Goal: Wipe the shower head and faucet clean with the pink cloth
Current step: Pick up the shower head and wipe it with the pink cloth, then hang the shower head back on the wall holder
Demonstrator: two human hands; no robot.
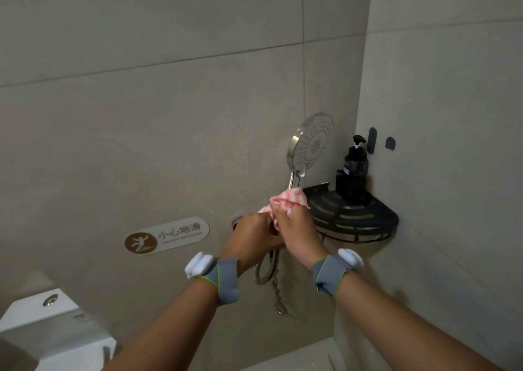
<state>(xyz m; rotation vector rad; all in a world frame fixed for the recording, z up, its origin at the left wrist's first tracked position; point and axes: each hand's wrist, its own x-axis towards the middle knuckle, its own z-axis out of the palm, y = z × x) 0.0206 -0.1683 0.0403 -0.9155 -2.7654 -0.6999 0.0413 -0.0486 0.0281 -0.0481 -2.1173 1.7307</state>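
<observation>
In a tiled shower corner, my right hand (295, 229) bunches the soft pink cloth (285, 199) around the handle below the chrome shower head (311, 143). My left hand (254, 233) is curled around the fitting beneath; the faucet itself is hidden. Wet chrome looks slippery, so I would grip the handle, not the face.

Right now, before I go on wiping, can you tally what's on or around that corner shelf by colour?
Black: 3 - corner shelf, pump bottle, a second dark container beside it
Chrome: 2 - shower head, hose
Pink: 1 - cloth, held by both the left hand and right hand
Total: 6
</observation>
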